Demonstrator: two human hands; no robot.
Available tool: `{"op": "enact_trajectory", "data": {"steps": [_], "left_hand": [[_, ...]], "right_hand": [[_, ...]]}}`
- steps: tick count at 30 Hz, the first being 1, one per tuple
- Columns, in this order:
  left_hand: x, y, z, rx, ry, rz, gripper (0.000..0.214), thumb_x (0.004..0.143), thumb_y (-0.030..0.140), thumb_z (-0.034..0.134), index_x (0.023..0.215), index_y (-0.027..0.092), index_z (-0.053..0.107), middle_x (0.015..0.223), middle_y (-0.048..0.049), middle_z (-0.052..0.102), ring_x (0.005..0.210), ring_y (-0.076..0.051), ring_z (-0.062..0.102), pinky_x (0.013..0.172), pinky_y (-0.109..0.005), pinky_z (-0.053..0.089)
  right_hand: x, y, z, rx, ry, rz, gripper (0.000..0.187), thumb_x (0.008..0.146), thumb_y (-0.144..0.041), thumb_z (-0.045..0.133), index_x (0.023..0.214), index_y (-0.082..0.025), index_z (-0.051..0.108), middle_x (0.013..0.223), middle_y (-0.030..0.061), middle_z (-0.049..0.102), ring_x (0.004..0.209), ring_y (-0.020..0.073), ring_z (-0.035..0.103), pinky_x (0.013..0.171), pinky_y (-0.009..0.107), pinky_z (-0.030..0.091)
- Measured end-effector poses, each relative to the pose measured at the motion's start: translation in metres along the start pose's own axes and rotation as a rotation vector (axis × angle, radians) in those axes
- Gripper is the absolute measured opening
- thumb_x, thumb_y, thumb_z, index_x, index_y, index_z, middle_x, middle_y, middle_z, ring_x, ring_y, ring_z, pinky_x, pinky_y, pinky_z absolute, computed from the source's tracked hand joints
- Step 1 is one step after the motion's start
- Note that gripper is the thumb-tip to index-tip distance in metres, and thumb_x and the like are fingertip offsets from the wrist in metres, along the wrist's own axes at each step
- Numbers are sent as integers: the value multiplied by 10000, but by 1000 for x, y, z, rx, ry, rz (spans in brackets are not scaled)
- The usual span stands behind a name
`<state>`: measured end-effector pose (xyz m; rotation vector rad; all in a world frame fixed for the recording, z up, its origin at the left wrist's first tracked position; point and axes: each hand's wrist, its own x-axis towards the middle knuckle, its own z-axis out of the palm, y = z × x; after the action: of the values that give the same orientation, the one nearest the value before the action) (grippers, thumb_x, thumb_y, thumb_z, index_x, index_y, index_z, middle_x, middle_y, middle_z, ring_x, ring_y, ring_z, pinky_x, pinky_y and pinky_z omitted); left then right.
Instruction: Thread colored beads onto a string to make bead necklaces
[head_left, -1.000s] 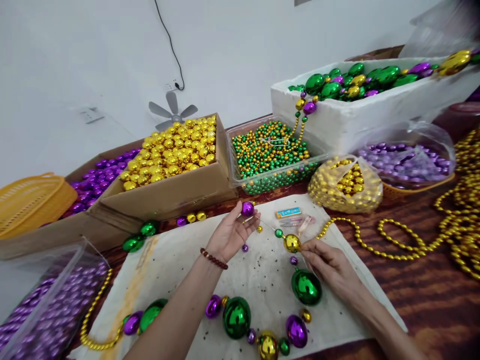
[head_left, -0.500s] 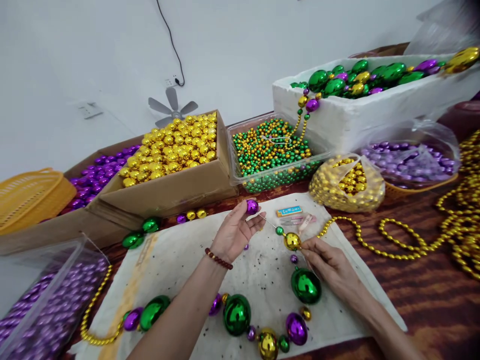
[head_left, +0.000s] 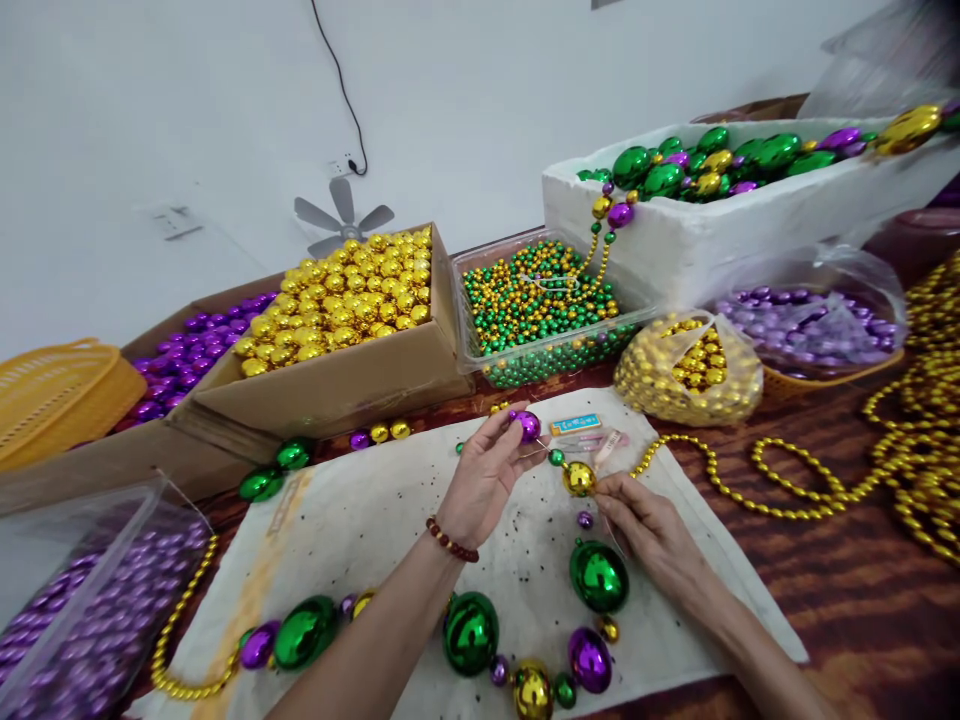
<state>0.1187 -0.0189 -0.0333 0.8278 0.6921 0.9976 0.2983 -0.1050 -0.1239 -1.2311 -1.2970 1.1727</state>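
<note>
Between the thumb and fingers of my left hand (head_left: 484, 475) sits a shiny purple bead (head_left: 528, 427), with thread leading from it toward a small green bead (head_left: 556, 457). My right hand (head_left: 646, 523) pinches at the edge of a round gold bead (head_left: 580, 478) on the same strand. Below, the strand curves over the cloth: a small purple bead (head_left: 585, 520), a big green bead (head_left: 598, 576), a purple bead (head_left: 590, 660), a gold bead (head_left: 533, 690) and another big green bead (head_left: 470, 633). My left forearm hides part of the strand.
A white cloth (head_left: 360, 520) covers the table's middle. Behind it stand a cardboard box (head_left: 360, 370) of gold beads, a clear tub (head_left: 555, 345) of small beads and a white foam box (head_left: 720, 240). Scissors (head_left: 577, 442) lie by a blue label (head_left: 576, 425). Gold bead chains (head_left: 810, 500) lie right.
My left hand has carried the purple bead to the right and slightly down, closer to the green and gold beads. My right hand keeps its pinch near the gold bead.
</note>
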Motion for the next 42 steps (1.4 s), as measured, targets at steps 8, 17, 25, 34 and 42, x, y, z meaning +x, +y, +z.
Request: {"op": "enact_trajectory", "data": {"steps": [8,17,25,34,42], "left_hand": [[-2,-5,2,31,-13,-20,293,823,268,666,1107,196,640,1071,-83,665,932,-202,662,940,-404,460],[3,-12,-4,63,10,-20,309,827,306,659,1116,201,630,1051,-74,656,867,-179,657,877,-379,480],[1,-19,2,315,-45,-56,344,854,371,607,1162,218,610,1146,-88,632,883,-168,650,862,-341,484],[17,22,-92,1236,166,111,314,897,392,456,1049,171,620,979,-80,678,796,-185,660,694,-299,519],[15,13,-119,1636,168,275,220,830,197,525,1024,233,623,1020,-62,562,912,-215,547,848,-370,427]], "right_hand": [[1,3,2,59,32,14,226,941,-406,472,851,-204,517,615,-44,475,469,92,410,433,206,315],[5,5,-7,200,-77,28,286,910,-371,531,1142,-208,565,808,13,640,553,122,541,545,251,452],[9,10,-6,199,67,64,185,871,-361,594,869,-177,577,767,16,665,518,107,534,530,239,421],[10,14,-9,243,32,69,163,919,-343,522,831,-205,523,736,-14,609,490,104,511,492,238,404],[11,15,-5,238,41,69,170,933,-342,503,827,-209,501,785,-7,623,502,95,492,496,235,391]]}}
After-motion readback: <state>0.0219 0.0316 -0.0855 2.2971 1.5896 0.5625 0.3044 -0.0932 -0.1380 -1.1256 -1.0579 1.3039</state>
